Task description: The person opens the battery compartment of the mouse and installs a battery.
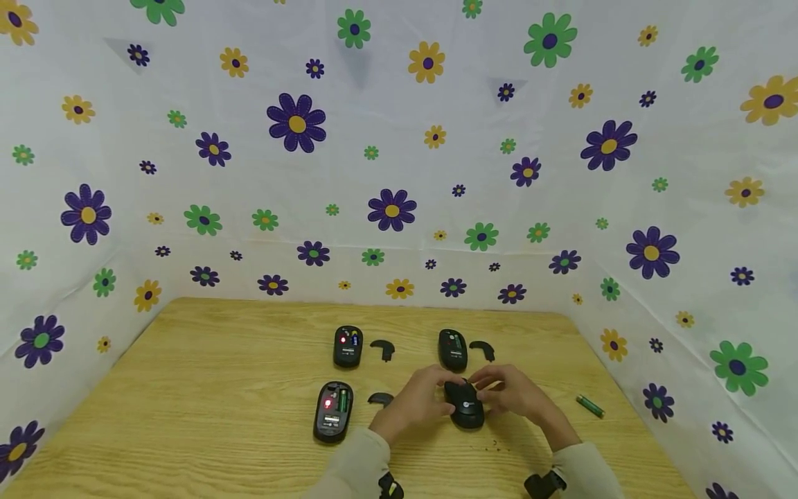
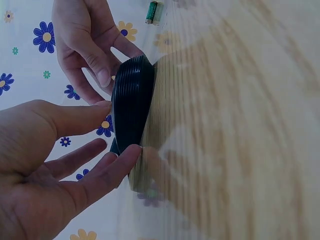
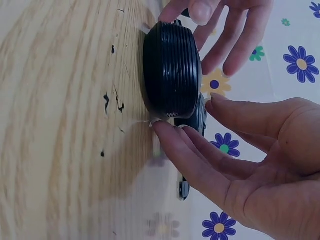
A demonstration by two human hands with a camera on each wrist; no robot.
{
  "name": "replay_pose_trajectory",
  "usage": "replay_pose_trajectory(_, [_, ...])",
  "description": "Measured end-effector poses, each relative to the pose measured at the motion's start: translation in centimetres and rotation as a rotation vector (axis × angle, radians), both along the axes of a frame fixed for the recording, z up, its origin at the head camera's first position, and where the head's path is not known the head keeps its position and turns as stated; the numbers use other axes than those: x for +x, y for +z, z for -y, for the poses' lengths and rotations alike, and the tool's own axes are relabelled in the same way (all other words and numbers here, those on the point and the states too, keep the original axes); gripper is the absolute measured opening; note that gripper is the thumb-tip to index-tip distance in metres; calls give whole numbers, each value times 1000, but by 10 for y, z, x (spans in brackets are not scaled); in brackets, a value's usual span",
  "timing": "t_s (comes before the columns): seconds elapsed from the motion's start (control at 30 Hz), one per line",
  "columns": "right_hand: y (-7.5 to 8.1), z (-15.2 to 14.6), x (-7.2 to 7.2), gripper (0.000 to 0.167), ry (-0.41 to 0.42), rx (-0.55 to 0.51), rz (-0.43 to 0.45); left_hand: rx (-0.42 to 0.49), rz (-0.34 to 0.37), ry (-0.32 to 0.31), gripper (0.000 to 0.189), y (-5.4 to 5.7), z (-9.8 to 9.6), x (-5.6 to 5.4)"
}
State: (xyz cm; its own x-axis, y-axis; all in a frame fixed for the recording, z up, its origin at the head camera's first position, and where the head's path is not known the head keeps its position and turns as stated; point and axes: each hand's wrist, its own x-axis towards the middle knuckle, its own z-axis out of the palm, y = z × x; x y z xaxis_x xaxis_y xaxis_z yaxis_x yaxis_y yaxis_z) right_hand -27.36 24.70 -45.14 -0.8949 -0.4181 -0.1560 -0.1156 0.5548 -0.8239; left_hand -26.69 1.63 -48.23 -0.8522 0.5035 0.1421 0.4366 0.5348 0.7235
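A black computer mouse (image 1: 464, 405) with a pale logo lies top side up on the wooden table, between both hands. My left hand (image 1: 419, 400) holds it from the left; its thumb meets one edge and a fingertip the lower side in the left wrist view. On the other side, my right hand (image 1: 514, 395) has bent, relaxed fingers. One fingertip touches the mouse (image 3: 172, 70) near the tabletop, while the thumb stands slightly apart from it in the right wrist view. Ribbed side grips of the mouse show in both wrist views.
Upturned mice with open battery bays, one (image 1: 347, 346) at the back, one (image 1: 333, 412) in front and one (image 1: 453, 349) behind my hands, lie about. Curved black covers (image 1: 383, 348) lie beside them. A green battery (image 1: 589, 406) is at right. Flowered cloth (image 1: 399, 173) encloses the table (image 1: 206, 388).
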Motion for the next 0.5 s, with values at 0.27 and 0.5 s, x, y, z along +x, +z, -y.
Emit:
replay_pose_trajectory(0.27, [-3, 3, 1, 30, 0, 22, -3, 9, -30, 12, 42, -3, -4, 4])
replay_pose_trajectory(0.5, [-4, 3, -1, 29, 15, 22, -4, -5, -48, 18, 44, -5, -6, 6])
